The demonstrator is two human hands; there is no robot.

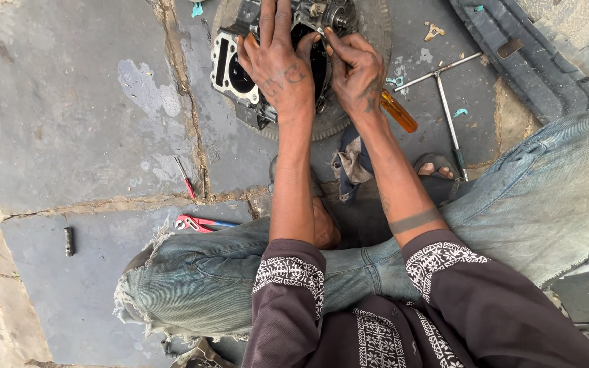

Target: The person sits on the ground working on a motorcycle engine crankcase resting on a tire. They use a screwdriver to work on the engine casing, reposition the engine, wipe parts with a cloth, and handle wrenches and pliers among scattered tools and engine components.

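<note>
Both hands' fingers clasping engine block

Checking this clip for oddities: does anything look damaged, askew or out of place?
Nothing is spilled. Tools lie scattered on the cracked stone floor: red pliers, a T-handle wrench, an orange-handled screwdriver. Both hands, left and right, grip the engine part.

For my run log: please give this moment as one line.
left hand: on engine block | right hand: on block, orange-handled screwdriver beneath | pliers: on floor
</note>
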